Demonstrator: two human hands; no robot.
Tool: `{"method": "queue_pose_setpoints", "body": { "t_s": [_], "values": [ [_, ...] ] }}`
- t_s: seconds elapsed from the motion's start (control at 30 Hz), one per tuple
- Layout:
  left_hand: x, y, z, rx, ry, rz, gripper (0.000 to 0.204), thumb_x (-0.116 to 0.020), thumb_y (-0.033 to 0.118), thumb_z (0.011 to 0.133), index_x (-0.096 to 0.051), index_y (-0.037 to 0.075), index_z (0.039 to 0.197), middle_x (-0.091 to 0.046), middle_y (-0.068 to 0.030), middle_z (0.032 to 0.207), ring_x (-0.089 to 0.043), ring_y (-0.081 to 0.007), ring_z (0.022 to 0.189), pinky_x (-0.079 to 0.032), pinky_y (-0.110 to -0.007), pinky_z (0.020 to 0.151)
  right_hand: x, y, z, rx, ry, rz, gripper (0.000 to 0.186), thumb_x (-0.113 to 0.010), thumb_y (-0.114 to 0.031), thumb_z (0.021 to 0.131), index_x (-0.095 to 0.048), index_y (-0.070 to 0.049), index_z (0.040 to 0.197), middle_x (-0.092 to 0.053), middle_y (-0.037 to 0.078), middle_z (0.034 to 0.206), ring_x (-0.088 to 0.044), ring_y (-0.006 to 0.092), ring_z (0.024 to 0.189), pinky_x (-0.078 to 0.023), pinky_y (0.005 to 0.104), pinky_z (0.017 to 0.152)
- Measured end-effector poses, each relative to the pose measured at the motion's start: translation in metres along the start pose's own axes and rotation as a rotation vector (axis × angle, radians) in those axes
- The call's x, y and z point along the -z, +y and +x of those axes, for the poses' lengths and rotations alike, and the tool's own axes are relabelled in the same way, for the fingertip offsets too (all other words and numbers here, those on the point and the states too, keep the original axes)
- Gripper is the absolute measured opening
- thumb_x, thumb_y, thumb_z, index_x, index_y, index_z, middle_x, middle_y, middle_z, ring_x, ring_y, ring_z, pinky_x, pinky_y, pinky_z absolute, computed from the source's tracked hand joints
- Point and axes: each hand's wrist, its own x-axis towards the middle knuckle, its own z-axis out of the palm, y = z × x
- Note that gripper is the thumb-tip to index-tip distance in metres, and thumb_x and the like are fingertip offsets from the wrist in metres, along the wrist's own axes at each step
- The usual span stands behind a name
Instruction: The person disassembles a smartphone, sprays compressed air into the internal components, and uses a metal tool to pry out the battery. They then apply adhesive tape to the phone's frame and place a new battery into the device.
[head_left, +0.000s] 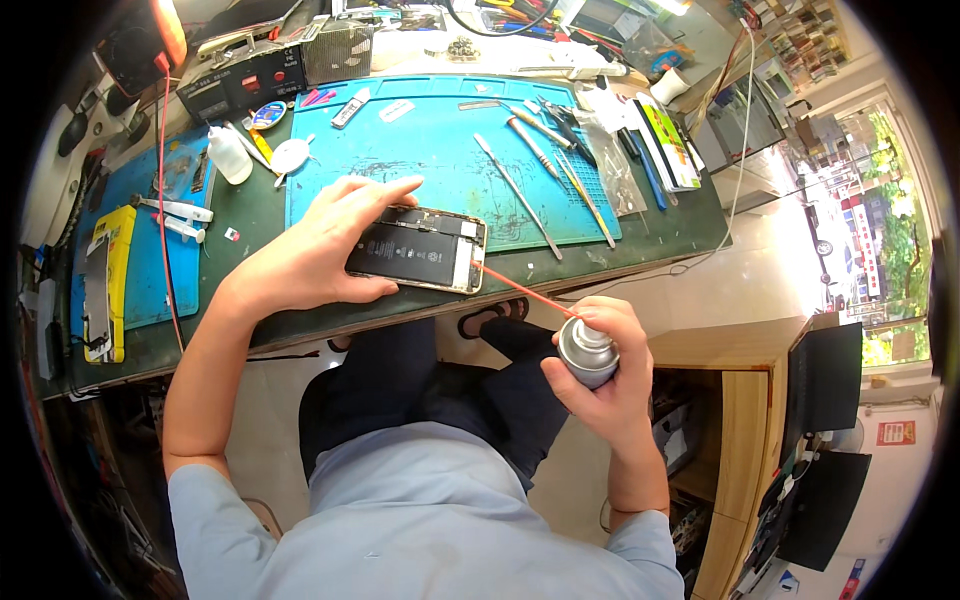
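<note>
An opened smartphone [465, 235] lies at the bench's near edge with its insides showing. Its black battery [405, 253] fills much of the frame. My left hand [318, 238] grips the phone's left end, thumb along the near side and fingers over the far side, hiding that end. In front of the bench, my right hand [622, 375] is wrapped round a silver spray can [588, 355], index finger on its top. A thin red straw [525, 290] runs from the can's nozzle to the phone's right end; whether its tip touches the phone, I cannot tell.
A blue mat [400, 150] bears a metal spudger [518, 195], tweezers [587, 200] and several other tools. To the left stand a white squeeze bottle [230, 155], syringes [183, 220] and a yellow-framed item [112, 285]. A wooden cabinet [745, 430] stands at the right.
</note>
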Motion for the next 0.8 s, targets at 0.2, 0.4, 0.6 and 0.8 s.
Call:
{"method": "queue_pose_setpoints", "body": {
  "t_s": [0.2, 0.4, 0.6, 0.8],
  "values": [
    [-0.0005, -0.0021, -0.0007, 0.008, -0.008, -0.006, 0.101, -0.083, 0.007, 0.066, -0.035, 0.009, 0.155, -0.057, -0.0114, 0.138, -0.045, -0.0324, 0.129, -0.033, -0.043, 0.116, -0.0091, 0.0069, 0.0049, 0.017, -0.047, 0.000, 0.058, -0.084, -0.004, 0.074, -0.057, -0.009, 0.126, -0.063, 0.017, 0.111, -0.065, 0.0264, 0.093, -0.055, 0.0347, 0.077],
    [-0.0011, -0.0014, -0.0005, 0.031, -0.010, -0.023, 0.101, -0.082, 0.004, 0.066, -0.035, 0.009, 0.155, -0.056, -0.0113, 0.138, -0.045, -0.0324, 0.129, -0.033, -0.043, 0.116, -0.0075, 0.0072, -0.0015, -0.017, -0.070, 0.034, 0.059, -0.084, -0.004, 0.074, -0.055, -0.008, 0.125, -0.063, 0.017, 0.112, -0.065, 0.0264, 0.092, -0.055, 0.0343, 0.075],
    [-0.0014, -0.0029, -0.0001, 0.035, -0.015, -0.030, 0.102, -0.083, 0.004, 0.066, -0.034, 0.009, 0.156, -0.055, -0.0111, 0.139, -0.045, -0.0319, 0.130, -0.033, -0.043, 0.116, -0.0059, 0.0099, -0.0026, -0.047, -0.071, 0.053, 0.058, -0.084, -0.004, 0.074, -0.055, -0.008, 0.125, -0.062, 0.017, 0.113, -0.065, 0.0259, 0.092, -0.054, 0.0342, 0.076],
    [-0.0007, -0.0030, 0.0000, 0.026, -0.018, -0.018, 0.103, -0.083, 0.005, 0.065, -0.034, 0.009, 0.156, -0.055, -0.0108, 0.139, -0.044, -0.0317, 0.130, -0.033, -0.043, 0.116, -0.0061, 0.0111, -0.0038, -0.052, -0.063, 0.073, 0.058, -0.084, -0.003, 0.074, -0.055, -0.007, 0.125, -0.063, 0.017, 0.113, -0.065, 0.0257, 0.094, -0.054, 0.0337, 0.077]
  ]
}}
